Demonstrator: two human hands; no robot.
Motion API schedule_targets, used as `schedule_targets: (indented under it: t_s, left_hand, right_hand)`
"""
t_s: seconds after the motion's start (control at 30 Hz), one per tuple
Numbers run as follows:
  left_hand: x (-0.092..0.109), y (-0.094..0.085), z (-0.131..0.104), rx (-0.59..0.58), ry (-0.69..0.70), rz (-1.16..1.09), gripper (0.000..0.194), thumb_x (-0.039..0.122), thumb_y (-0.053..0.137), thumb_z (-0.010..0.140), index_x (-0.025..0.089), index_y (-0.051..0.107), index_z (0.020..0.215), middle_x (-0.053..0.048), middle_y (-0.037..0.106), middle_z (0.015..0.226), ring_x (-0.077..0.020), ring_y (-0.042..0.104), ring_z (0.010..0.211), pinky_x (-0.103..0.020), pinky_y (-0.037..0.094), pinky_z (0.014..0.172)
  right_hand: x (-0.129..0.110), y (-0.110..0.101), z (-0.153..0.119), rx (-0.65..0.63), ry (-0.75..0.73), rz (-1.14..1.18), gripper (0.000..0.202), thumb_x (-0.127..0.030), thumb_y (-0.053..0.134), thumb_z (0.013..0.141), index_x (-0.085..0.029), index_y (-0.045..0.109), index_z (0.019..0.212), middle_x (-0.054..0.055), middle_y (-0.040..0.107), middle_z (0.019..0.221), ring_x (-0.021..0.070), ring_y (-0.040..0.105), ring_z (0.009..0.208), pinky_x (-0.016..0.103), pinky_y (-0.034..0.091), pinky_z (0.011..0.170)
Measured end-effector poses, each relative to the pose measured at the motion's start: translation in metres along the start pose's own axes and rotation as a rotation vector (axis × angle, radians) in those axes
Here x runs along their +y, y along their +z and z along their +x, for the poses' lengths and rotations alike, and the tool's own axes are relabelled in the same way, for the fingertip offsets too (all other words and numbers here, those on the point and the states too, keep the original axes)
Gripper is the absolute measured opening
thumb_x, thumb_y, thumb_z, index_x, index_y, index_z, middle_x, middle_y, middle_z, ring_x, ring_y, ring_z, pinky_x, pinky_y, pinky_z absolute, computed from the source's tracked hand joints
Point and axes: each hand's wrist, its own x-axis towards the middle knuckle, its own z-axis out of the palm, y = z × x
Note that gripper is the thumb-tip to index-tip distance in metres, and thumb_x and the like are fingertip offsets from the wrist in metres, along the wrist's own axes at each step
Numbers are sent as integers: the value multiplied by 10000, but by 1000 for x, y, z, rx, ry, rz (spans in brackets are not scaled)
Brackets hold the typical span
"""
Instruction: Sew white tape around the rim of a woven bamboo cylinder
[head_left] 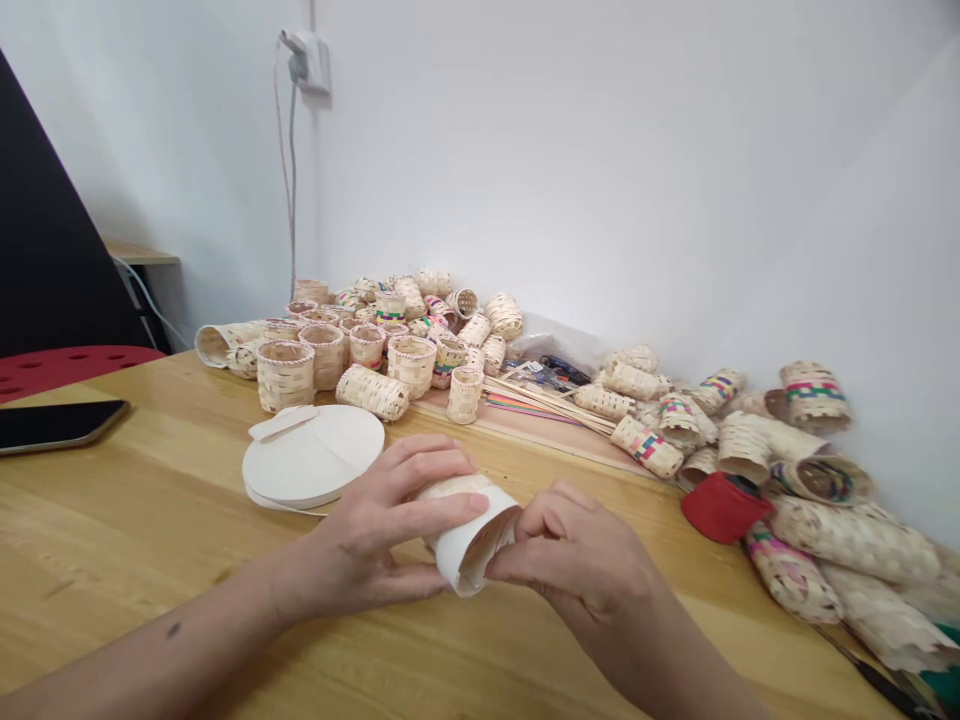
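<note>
A small woven bamboo basket (454, 490) lies tilted in front of me, its opening turned towards my right. A white strip (466, 545) runs round its rim. My left hand (405, 520) is wrapped round the basket's body, thumb on the upper side and fingers beneath. At the opening, my right hand (577, 555) pinches the rim, with curled fingertips partly inside; whether they also hold the strip's end is hidden. Behind my left hand lies a flat white roll of strip (315, 455), a loose piece of it on top.
Many woven baskets (285, 375) are heaped along the wall, with more piled at the right (855, 540). Thin bamboo sticks (555, 402) and coloured strips lie between. A phone (60, 425) rests at the left, a red cloth item (724, 508) at the right.
</note>
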Motion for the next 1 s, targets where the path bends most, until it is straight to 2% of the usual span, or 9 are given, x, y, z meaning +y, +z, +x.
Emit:
schedule_targets:
  t_s: [0.33,0.53,0.6,0.73,0.83,1.0]
  left_hand:
    - [0,-1,-1,-14,2,-8,581,206,718,738,242,456,1255,-125,502,1252,-298,440,1179,-484,408,964]
    - [-1,0,-3,-31,-31,-61,606,207,700,760,242,424,1298,-130,476,1284,-296,433,1190,-483,375,995]
    - [-1,2,-5,-72,-94,-115,603,249,682,784,247,408,1320,-127,463,1300,-291,425,1200,-469,364,1008]
    - [1,8,-8,-155,-319,-271,583,364,647,807,274,403,1329,-92,473,1314,-275,414,1225,-409,365,1019]
    - [3,13,-7,-192,-461,-400,589,481,593,813,246,428,1327,-84,515,1278,-277,456,1180,-388,383,993]
    - [3,16,-6,-226,-541,-540,603,533,516,837,230,422,1350,-81,511,1291,-271,481,1145,-367,379,976]
  right_hand:
    - [0,1,-1,-33,8,-10,251,-125,495,908,-272,697,930,0,600,747,145,510,720,275,327,613]
    - [1,2,-1,-10,-4,-17,286,-127,457,927,-283,697,929,-7,571,717,132,502,701,264,320,609]
    - [1,3,-1,2,8,-24,287,-142,449,933,-271,703,890,-7,551,700,127,494,685,261,318,600]
    - [3,5,-2,43,20,11,274,-161,460,935,-249,700,837,-4,527,684,126,481,667,256,314,581]
    - [6,6,-4,32,69,50,253,-144,478,921,-238,691,823,2,528,708,128,480,676,250,322,576]
    - [9,8,-4,-4,120,98,258,-96,475,904,-236,685,849,4,545,748,130,507,714,247,357,604]
